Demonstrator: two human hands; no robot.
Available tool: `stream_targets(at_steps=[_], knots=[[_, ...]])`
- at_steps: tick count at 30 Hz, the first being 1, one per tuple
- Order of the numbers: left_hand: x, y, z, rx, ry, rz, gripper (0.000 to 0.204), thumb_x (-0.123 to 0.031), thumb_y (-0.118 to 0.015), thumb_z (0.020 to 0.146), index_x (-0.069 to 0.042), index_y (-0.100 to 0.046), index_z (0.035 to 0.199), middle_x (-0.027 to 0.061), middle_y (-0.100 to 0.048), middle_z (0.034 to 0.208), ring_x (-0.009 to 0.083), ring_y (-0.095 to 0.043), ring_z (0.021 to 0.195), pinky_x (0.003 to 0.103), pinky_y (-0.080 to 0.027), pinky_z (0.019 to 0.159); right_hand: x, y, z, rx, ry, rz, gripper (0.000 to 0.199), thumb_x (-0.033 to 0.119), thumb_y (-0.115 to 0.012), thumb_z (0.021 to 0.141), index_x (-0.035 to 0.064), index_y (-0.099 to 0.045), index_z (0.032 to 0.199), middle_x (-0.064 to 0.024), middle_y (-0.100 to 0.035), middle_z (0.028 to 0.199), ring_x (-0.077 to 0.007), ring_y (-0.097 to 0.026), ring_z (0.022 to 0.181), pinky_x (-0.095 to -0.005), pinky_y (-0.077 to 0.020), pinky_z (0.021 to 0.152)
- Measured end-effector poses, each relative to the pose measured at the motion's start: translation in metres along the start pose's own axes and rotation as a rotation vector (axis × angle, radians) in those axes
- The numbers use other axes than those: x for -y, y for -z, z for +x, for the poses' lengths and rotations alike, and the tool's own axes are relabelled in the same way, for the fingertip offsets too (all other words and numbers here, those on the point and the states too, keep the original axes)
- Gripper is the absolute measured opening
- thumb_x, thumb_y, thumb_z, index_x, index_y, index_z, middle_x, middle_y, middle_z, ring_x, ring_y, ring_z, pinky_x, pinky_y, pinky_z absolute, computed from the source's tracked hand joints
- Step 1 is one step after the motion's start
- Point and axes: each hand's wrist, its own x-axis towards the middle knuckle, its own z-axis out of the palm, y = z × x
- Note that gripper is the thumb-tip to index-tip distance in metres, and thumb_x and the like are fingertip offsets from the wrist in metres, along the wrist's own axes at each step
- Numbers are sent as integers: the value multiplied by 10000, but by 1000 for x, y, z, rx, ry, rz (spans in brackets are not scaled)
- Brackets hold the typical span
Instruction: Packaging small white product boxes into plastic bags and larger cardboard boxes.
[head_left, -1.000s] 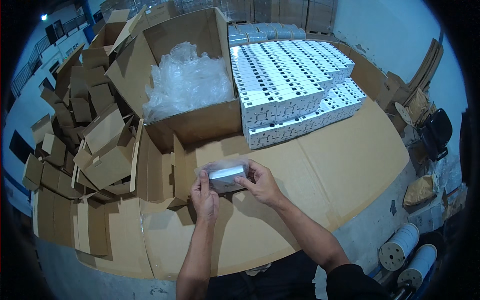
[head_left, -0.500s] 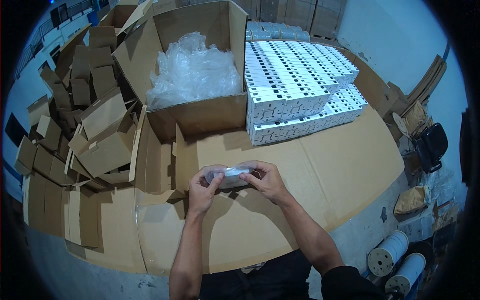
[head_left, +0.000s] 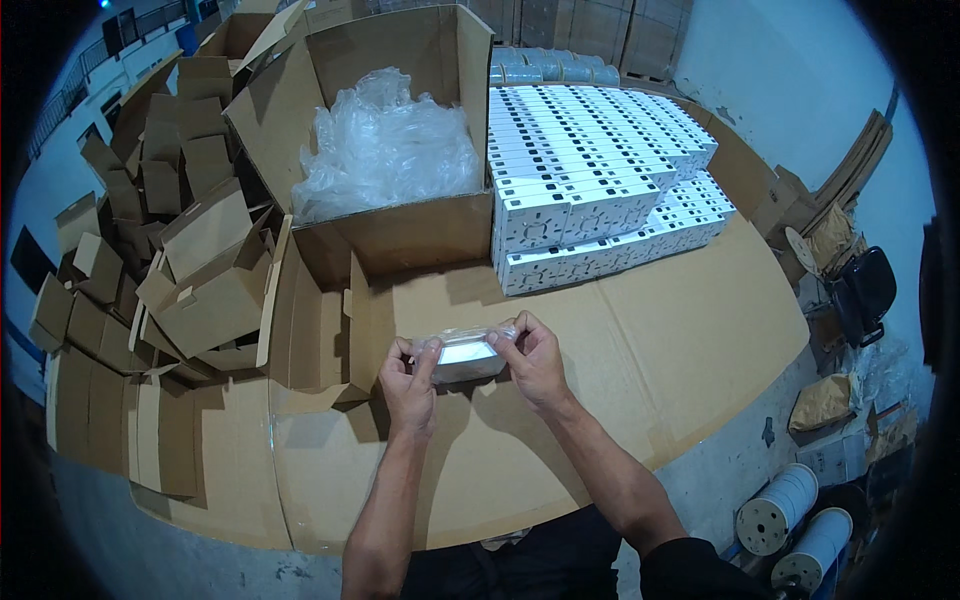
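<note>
Between my two hands is a small white box-shaped item in a clear plastic bag (head_left: 467, 357), held just above the cardboard-covered table. My left hand (head_left: 411, 382) pinches the bag's left upper corner between thumb and fingers. At the opposite corner, my right hand (head_left: 534, 361) grips the film the same way. The bag's upper edge is stretched between them, and the white item hangs below. Left of my hands stands an open brown carton (head_left: 322, 335). Behind it, a large cardboard box (head_left: 400, 240) holds a heap of clear plastic bags (head_left: 395, 150).
Stacked rows of white units (head_left: 590, 190) with dark square openings stand at the back right. Many open brown cartons (head_left: 215, 300) pile up on the left. Cable spools (head_left: 777, 507) and a black chair (head_left: 862, 290) are on the floor at the right.
My hands have drawn slightly apart, pulling the bag's upper edge straighter. More of the white item now shows beneath the film. The surroundings stay as they were.
</note>
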Motion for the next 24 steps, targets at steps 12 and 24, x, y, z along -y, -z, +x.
stream_targets(at_steps=[12,24], knots=[[2,-3,4,-24,-5,-59,259,-68,-747,945,-105,-504,860,-17,-596,869,40,-525,799,212,-451,740,41,17,8,171,298,-275,260,28,-706,922,47,-719,1180,-115,-636,1301,-211,-619,1141,-370,-508,972],[-22,-17,-13,-159,-715,653,137,-51,-722,920,-39,-589,950,73,-627,1014,169,-588,924,361,-501,854,44,3,2,222,-179,-308,301,-31,-717,900,5,-713,1199,-103,-702,1199,-157,-650,1105,-291,-555,948]])
